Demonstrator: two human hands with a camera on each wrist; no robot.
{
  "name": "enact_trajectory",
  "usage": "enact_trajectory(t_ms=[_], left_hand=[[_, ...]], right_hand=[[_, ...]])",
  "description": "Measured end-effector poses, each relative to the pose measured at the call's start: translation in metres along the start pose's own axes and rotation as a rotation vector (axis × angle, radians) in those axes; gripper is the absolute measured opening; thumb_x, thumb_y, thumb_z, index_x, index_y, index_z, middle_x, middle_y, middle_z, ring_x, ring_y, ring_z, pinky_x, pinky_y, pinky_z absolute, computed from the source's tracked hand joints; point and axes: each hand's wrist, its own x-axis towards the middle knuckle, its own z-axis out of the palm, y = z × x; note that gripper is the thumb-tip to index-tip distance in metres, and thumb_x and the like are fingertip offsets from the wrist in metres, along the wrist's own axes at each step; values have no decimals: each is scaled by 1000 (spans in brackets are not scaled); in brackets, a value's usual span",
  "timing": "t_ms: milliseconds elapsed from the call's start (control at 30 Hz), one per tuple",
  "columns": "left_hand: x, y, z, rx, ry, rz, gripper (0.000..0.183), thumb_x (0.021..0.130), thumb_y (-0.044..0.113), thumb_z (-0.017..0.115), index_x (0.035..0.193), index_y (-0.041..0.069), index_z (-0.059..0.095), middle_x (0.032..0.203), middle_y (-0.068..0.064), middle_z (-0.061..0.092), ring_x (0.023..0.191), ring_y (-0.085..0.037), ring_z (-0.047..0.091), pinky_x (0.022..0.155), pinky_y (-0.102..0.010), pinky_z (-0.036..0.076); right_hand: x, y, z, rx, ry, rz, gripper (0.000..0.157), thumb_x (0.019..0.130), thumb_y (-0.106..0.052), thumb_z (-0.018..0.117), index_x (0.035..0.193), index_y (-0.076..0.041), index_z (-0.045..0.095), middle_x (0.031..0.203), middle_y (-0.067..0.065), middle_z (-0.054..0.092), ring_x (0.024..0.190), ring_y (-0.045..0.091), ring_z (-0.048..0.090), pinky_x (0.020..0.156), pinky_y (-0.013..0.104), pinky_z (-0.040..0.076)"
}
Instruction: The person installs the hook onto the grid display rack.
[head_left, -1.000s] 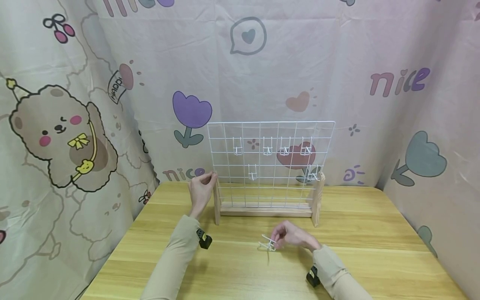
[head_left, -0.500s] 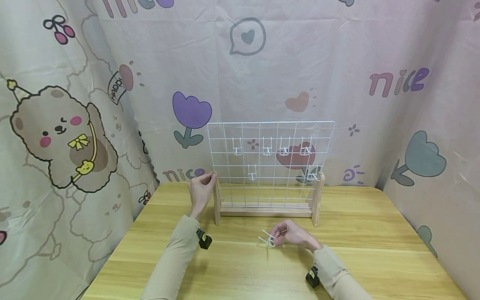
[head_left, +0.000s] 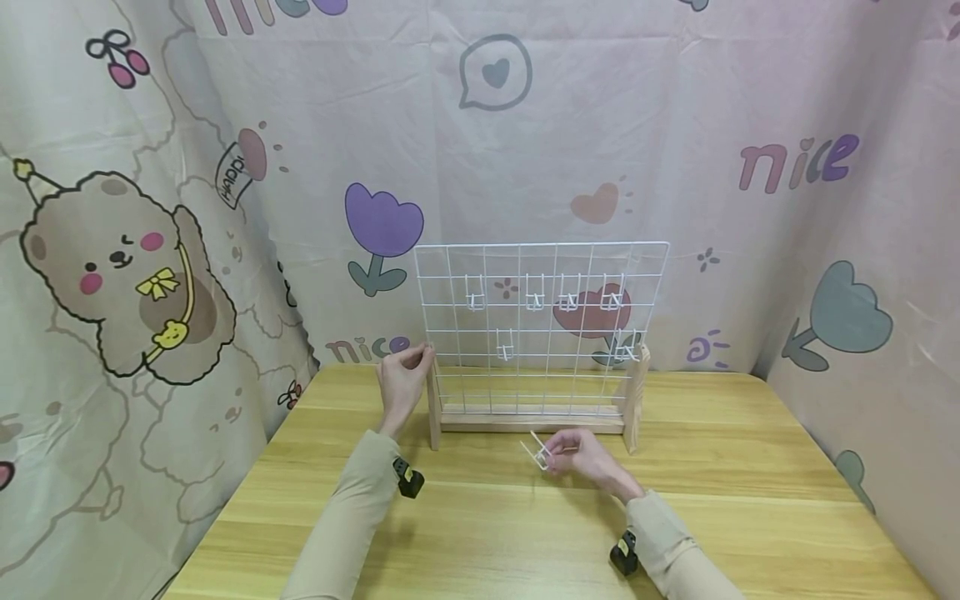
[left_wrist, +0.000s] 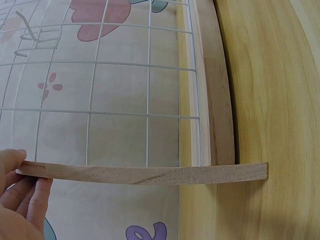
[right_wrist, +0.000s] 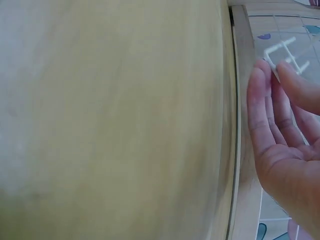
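Note:
A white wire grid panel (head_left: 525, 331) stands upright in a wooden base (head_left: 532, 424) towards the back of the table. My left hand (head_left: 402, 383) pinches the top end of the left wooden post (head_left: 433, 408); the left wrist view shows thumb and fingers on either side of that post (left_wrist: 150, 175). Between thumb and fingertips, my right hand (head_left: 585, 460) holds a white wire hook (head_left: 537, 455) above the table in front of the base. In the right wrist view, prongs of this hook (right_wrist: 287, 52) stick out past the fingertips.
Several similar white hooks hang on the grid, among them a left upper hook (head_left: 476, 298) and a lower hook (head_left: 505, 347). The right wooden post (head_left: 636, 400) supports the other side. A printed curtain (head_left: 495, 167) hangs behind the wooden table (head_left: 465, 533).
My right hand has lifted the hook and carried it away from me, closer to the base, tilting its prongs upward. The left hand stays on the post.

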Motion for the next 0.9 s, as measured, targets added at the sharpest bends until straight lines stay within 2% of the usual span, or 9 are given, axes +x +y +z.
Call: enact_trajectory(t_ms=[167,400,500,733,900], left_hand=[[0,0,0,-1,-3,-1,25,90,14,76,108,-3,76,103,-20,77,91,-34,77,79,-44,62],[1,0,0,-11,-5,-1,25,90,13,76,108,-4,75,103,-21,76,91,-34,77,79,-43,61],[1,0,0,-14,-8,-2,25,90,13,76,108,-5,75,104,-21,76,92,-34,77,79,-42,62],[0,0,0,-10,-6,-9,24,90,14,76,108,-3,76,104,-20,77,92,-33,77,78,-37,62],[0,0,0,-8,-3,2,24,90,14,76,108,-3,76,103,-20,77,91,-34,77,78,-41,62]], right_hand=[[1,0,-1,39,96,4,29,86,1,70,112,13,62,93,6,72,86,22,72,83,34,62],[4,0,-2,118,174,-44,34,87,4,69,115,19,57,97,12,74,86,20,73,86,36,62],[5,-1,-2,151,207,-52,35,88,4,68,117,20,56,96,8,73,85,16,73,86,34,62],[5,-3,0,200,289,-35,35,89,4,67,119,18,56,90,-2,70,82,11,71,87,34,61],[5,-5,0,217,344,-6,35,89,3,68,120,14,57,92,0,72,83,12,71,91,38,60]])
